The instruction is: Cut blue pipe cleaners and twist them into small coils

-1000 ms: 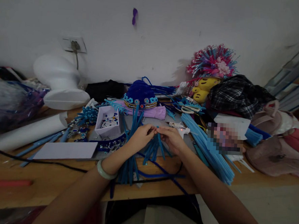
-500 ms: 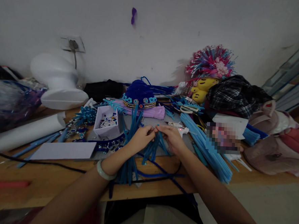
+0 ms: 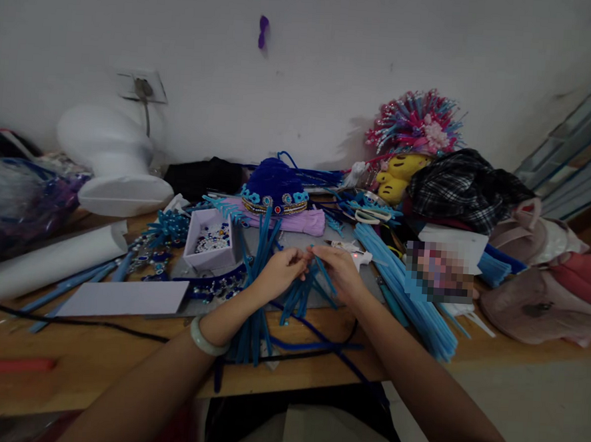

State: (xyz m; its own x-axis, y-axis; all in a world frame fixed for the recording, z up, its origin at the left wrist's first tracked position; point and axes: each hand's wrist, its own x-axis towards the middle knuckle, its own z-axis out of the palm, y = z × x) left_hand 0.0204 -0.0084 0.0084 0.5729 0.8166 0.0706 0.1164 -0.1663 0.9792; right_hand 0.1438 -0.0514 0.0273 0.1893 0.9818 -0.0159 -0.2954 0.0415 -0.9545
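My left hand (image 3: 285,270), with a pale bangle on its wrist, is closed in a pinch above the middle of the table. Its fingertips meet those of my right hand (image 3: 340,269), also pinched. Between them is the end of a light blue pipe cleaner (image 3: 326,275), which slants down over the right palm; the gripped tip is mostly hidden by fingers. Right below lie cut blue pipe cleaners (image 3: 298,300), and a longer darker-blue bunch (image 3: 254,312) passes under my left wrist. Close to my right hand rests a white glue gun (image 3: 357,255) with a red light.
A white box of beads (image 3: 200,258) stands left of the hands, near a white card (image 3: 125,297). Behind sits a blue beaded headdress (image 3: 276,190). A thick light blue pipe-cleaner bundle (image 3: 411,298) lies right. A black cord (image 3: 94,322) crosses the table's front; a white foam head (image 3: 114,150) is back left.
The fingers have shifted slightly, and the light blue pipe cleaner now shows more clearly across the right palm. The view has turned very slightly; the table things stay put.
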